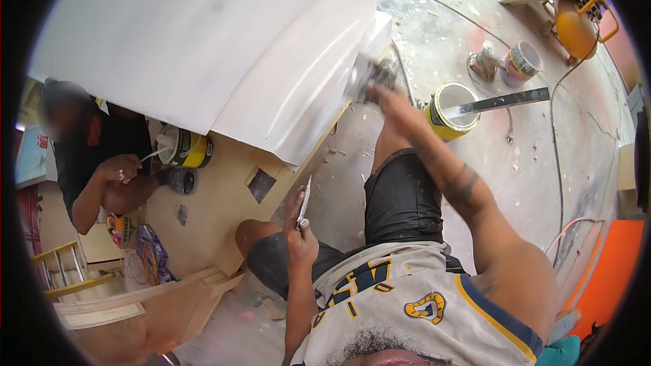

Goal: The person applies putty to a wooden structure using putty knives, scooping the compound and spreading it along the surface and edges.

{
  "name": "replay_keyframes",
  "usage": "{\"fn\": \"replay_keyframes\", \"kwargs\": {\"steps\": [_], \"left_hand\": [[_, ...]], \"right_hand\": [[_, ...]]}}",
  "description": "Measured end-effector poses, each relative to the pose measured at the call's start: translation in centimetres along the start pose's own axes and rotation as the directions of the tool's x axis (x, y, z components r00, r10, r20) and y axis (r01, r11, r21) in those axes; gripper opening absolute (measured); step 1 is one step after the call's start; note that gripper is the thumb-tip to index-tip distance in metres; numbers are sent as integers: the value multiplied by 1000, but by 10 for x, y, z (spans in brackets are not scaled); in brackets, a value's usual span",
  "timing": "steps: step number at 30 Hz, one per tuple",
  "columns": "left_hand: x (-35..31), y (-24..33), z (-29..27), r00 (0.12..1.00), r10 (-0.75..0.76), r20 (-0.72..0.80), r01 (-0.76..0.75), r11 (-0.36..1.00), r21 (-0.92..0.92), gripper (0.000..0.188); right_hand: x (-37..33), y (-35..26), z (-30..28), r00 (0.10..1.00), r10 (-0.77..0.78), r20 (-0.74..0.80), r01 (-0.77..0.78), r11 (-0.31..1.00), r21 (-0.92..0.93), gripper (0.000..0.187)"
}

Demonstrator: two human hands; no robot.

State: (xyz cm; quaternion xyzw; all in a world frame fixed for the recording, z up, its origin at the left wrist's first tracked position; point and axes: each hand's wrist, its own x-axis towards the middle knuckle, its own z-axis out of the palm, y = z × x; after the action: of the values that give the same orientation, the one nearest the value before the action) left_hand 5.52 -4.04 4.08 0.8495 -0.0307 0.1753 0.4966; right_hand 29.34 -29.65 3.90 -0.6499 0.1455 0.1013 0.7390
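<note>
My right hand (391, 97) reaches to the edge of a large white panel (264, 47). It grips a dark, flat scraper (369, 80), smeared by motion, against the pale ridged side of the panel. My left hand (302, 238) is held low over the floor near my knee, closed around a thin flat blade (306, 198) seen edge-on, with white filler along it. A can (453, 112) with a yellow and black label stands by my right forearm. White filler coats its inside, and a long dark stick (505, 100) lies across its rim.
A person (88, 142) at the left holds a stick near another yellow-labelled can (190, 148). A wooden board (224, 176) with square holes lies under the panel. Farther right are an open can (522, 64), a cable (555, 142) and a yellow compressor (576, 30).
</note>
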Motion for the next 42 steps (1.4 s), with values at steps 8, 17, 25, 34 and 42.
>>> {"fn": "replay_keyframes", "kwargs": {"steps": [8, 17, 25, 34, 42], "left_hand": [[-30, -29, 10, 886, -412, -214, 420, 908, -9, 34], [-24, -12, 21, 746, -535, -397, 477, 845, -241, 31], [-30, -14, 13, 713, -569, -410, 463, 821, -335, 32], [-24, -14, 13, 732, -557, -393, 553, 822, -134, 35], [-21, -14, 16, 742, -568, -356, 492, 822, -286, 34]], "right_hand": [[210, -5, -47, 702, -653, -285, 637, 754, -157, 24], [268, -22, -31, 575, -715, -398, 583, 699, -414, 25], [260, -10, -22, 630, -685, -367, 590, 729, -348, 23], [268, -12, -12, 560, -704, -437, 594, 709, -380, 23], [267, 0, -29, 613, -688, -389, 596, 725, -343, 27]]}}
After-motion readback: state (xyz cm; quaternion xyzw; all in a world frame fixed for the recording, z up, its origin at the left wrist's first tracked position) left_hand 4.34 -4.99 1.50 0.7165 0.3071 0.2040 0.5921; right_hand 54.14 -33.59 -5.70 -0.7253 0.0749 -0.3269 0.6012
